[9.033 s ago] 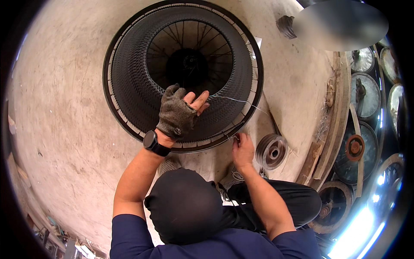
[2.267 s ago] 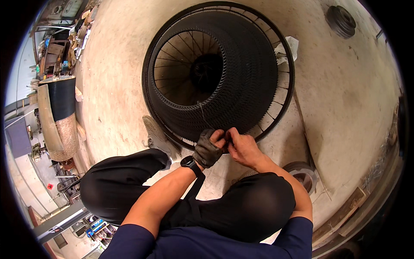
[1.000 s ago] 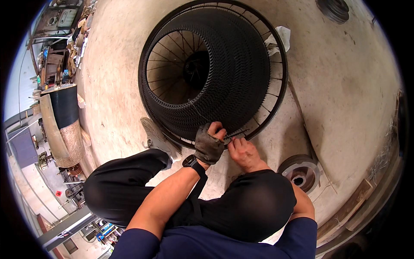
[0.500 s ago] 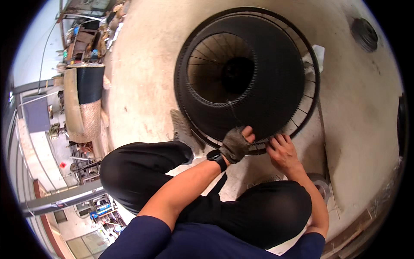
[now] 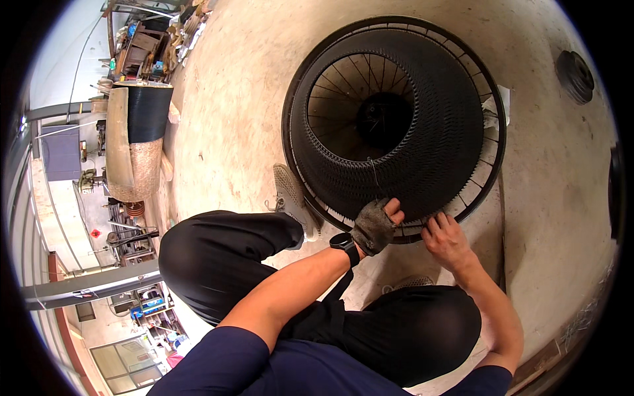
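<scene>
In front of me a large ring-shaped coil of black toothed strip (image 5: 449,132) lies on a spoked black reel (image 5: 500,165), which has a dark hub (image 5: 384,122) in the middle. A thin wire tie (image 5: 374,170) hangs over the coil's inner edge. My left hand (image 5: 375,226), in a dark fingerless glove, is closed at the coil's near lower edge; what it pinches is hidden. Just to its right, my bare right hand (image 5: 449,243) has its fingers bent and pressed together against the same toothed edge, over the reel's rim. I cannot make out what lies between its fingertips.
A white plastic sheet (image 5: 496,109) pokes out at the reel's right side. A black stack of rings (image 5: 574,76) stands farther right on the concrete floor. Toward the left are a large roll (image 5: 148,115) and piled clutter. My shoe (image 5: 294,201) is beside the reel.
My view has shifted, so the reel, coil and hands appear a little farther right and lower. Both hands stay at the same near edge of the coil.
</scene>
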Demonstrator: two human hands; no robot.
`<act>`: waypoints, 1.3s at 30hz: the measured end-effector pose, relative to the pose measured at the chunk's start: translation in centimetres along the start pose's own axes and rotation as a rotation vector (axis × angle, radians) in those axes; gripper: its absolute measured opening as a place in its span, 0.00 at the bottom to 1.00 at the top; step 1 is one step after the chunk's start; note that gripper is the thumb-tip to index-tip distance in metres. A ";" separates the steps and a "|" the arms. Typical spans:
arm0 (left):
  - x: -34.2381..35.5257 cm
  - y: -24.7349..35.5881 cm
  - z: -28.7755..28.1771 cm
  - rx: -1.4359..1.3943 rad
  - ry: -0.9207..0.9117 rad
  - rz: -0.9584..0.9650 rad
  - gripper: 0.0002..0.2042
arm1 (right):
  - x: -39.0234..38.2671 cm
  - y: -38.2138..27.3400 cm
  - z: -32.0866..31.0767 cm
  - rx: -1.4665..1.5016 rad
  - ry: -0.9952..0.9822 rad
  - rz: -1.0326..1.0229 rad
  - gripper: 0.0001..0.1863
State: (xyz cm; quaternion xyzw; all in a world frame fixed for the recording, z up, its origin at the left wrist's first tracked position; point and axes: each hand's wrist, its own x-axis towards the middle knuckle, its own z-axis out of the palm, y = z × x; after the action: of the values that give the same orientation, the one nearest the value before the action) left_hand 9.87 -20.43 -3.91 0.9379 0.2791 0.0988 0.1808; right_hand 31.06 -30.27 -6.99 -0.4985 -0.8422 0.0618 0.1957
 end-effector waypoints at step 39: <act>0.4 1.9 0.5 -0.005 0.007 -0.067 0.07 | -1.3 4.8 -1.1 -0.074 -0.019 -0.193 0.06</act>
State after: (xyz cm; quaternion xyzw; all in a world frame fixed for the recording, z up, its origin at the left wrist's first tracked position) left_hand 11.31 -21.83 -3.56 0.9272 0.3106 0.0969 0.1855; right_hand 35.95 -29.11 -7.76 -0.4215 -0.8898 0.0162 0.1744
